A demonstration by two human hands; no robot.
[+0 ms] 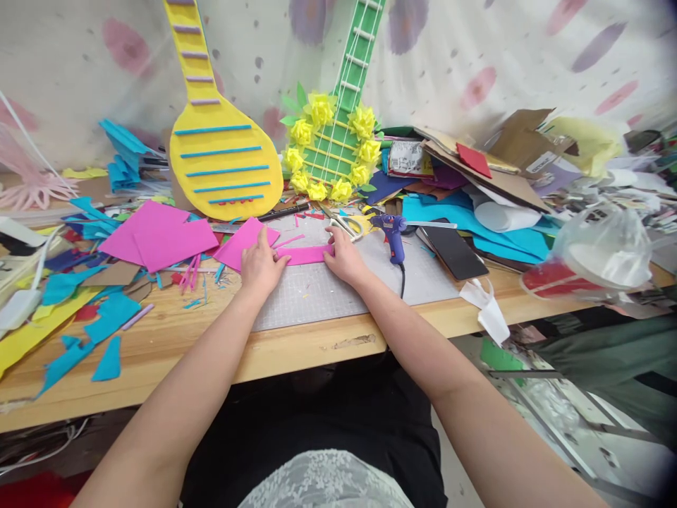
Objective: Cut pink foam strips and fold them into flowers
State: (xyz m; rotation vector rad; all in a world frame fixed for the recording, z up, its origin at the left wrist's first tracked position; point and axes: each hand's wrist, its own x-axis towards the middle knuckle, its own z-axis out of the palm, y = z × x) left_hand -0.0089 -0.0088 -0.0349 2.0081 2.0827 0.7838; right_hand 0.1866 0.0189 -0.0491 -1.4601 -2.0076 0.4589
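A narrow pink strip (307, 255), folded or cut from foam or paper sheet, lies across the grey cutting mat (312, 296). My left hand (261, 265) grips its left end, thumb along the near edge. At the right end, my right hand (343, 255) pinches the strip between thumb and fingers. A pink square sheet (233, 247) sits partly beneath my left hand. Just beyond my right hand lie scissors (360, 224) with yellow on them. A blue glue gun (392, 236) with a clear glue stick rests to the right.
Behind stand a yellow guitar-shaped craft (227, 155) and a green one (338, 141) ringed with yellow flowers. More pink sheets (174, 240) and blue scraps (111, 317) lie left. A phone (455, 250), cardboard pile (491, 169) and bagged cup (576, 264) are right.
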